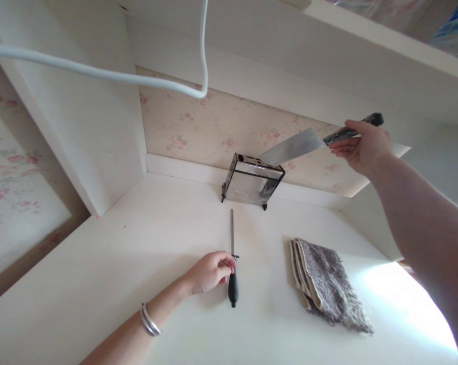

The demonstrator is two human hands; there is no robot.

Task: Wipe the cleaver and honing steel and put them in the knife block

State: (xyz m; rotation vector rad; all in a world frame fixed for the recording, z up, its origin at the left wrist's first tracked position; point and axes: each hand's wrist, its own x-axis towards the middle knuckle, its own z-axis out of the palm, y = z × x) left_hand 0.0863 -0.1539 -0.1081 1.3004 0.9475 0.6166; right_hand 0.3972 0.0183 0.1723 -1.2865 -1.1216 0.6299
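— What is the right hand [363,147] doing?

— It is holding up a big wide steel knife with a dark handle [308,144]. The fingers are curling around the handle, gripping it tight. The blade is pointing down toward the shiny metal knife rack [251,180] that is standing at the back edge of the white bench [118,263], against the flowery wall. I think the tip is lining up with the rack's open top, since the rack looks made to take blades from above.

— And the left hand [209,272]?

— It is resting on the bench near the middle. Its fingers are bending in and touching the long thin sharpening rod with a black handle [232,263], just where the rod meets the handle. I cannot tell if it is pinching it or only touching it. The rod is lying flat, pointing at the rack.

— What else is lying there?

— A folded grey and cream cloth [327,284] is sitting to the right of the rod, well apart from both hands. A white cable [99,71] is hanging across the top.
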